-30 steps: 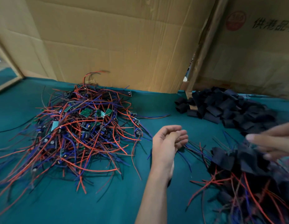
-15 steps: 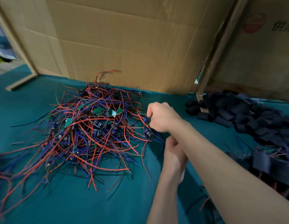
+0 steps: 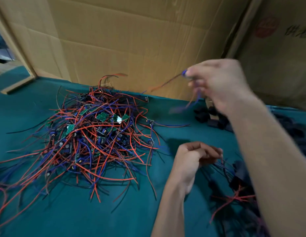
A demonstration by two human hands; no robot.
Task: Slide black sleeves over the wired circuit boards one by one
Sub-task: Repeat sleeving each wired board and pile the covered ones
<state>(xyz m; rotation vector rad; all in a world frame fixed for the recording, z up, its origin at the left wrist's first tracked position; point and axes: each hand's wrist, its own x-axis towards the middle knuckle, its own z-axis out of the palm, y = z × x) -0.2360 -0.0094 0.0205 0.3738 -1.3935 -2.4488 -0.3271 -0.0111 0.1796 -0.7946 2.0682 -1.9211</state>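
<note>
Right hand (image 3: 219, 84) pinches one wired board (image 3: 184, 73), unsleeved; left hand (image 3: 195, 158) curled, contents unclear. Big pile (image 3: 97, 134) at 9 o'clock left; few sleeved (image 3: 237, 190) at 4.

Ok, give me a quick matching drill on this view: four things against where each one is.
Things:
1. right hand
2. left hand
3. pile of wired boards
4. loose black sleeves

Places:
A. heaped on the green cloth, left of the hands
B. raised, pinching a wired board
C. beside the cardboard, behind the right forearm
D. low, fingers curled, near the cloth

Pairs: 1-B, 2-D, 3-A, 4-C
</note>
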